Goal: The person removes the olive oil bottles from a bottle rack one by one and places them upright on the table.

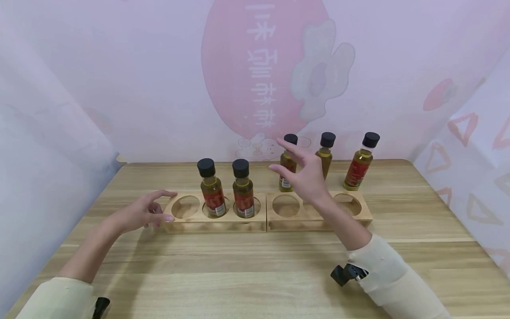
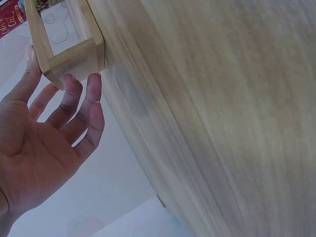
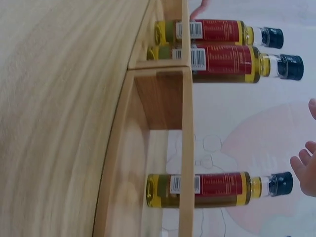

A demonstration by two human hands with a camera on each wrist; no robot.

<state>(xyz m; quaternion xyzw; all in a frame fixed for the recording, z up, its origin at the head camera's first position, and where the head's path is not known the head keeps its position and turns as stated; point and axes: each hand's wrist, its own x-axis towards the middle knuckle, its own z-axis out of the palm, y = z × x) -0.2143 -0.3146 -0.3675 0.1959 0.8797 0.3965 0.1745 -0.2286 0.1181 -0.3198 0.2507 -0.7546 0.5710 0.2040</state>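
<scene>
My left hand (image 1: 137,213) holds the end of the left wooden bottle rack (image 1: 217,227), thumb at the front corner and index finger at the back. In the left wrist view, curled fingers touch its end panel (image 2: 76,61). Two oil bottles with black caps and red labels, one in the middle hole (image 1: 214,195) and one in the right hole (image 1: 243,195), stand in this rack. Over the right rack (image 1: 296,225), my right hand (image 1: 307,175) is raised, thumb and index finger spread apart near a bottle (image 1: 286,166) behind the rack. No contact with that bottle is plain.
Behind the right rack stand two more oil bottles, one partly hidden by my hand (image 1: 324,161) and one at the far right (image 1: 358,166). The racks meet end to end on the wooden table (image 1: 239,274). A printed cloth (image 1: 159,88) hangs behind the table.
</scene>
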